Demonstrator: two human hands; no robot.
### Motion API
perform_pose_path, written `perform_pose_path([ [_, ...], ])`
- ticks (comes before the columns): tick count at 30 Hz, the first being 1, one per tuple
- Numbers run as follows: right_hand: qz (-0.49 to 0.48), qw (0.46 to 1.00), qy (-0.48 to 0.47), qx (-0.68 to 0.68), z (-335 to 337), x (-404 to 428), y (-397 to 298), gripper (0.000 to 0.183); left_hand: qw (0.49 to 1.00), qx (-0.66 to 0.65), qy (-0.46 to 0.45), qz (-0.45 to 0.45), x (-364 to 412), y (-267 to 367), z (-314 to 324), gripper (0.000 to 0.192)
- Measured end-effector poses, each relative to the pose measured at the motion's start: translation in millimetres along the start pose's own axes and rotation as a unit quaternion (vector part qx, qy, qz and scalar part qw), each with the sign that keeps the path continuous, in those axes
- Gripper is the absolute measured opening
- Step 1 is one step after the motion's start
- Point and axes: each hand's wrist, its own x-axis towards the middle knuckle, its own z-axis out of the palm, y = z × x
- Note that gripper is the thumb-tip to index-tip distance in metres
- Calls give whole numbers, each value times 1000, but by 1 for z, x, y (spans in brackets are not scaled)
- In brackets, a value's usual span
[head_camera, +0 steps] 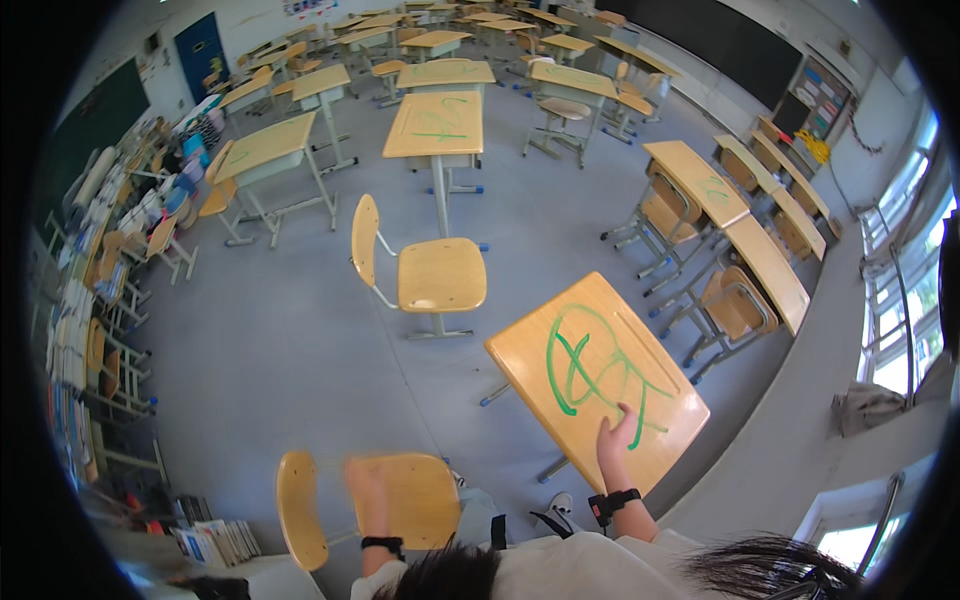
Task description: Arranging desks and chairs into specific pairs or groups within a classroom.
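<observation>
A wooden school desk (525,360) stands at a slant before me, its top marked with thick green strokes. My right hand (616,439), with a black band at the wrist, is at the desktop's near part, beside the green marks; whether it touches the wood is not clear. My left hand (365,480) is blurred over the left side of a wooden chair seat (420,499), and its fingers cannot be made out. That chair's backrest (300,510) is to the left of the hand. Farther off, another wooden chair (442,275) stands on the grey floor.
A desk (435,124) with green marks stands beyond the far chair. More desks (694,180) and chairs line the right side by the windows. Books (217,541) and piled belongings run along the left wall. A ledge (757,420) curves past the desk's right side.
</observation>
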Motion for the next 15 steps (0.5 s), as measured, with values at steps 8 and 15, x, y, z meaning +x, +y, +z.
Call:
perform_pose_path([
  [8, 24, 903, -380, 196, 93, -80, -85, 22, 956, 173, 3, -237, 7, -234, -179, 39],
  [15, 55, 864, -466, 179, 77, -118, -91, 21, 951, 172, -42, -254, 20, -215, -152, 39],
])
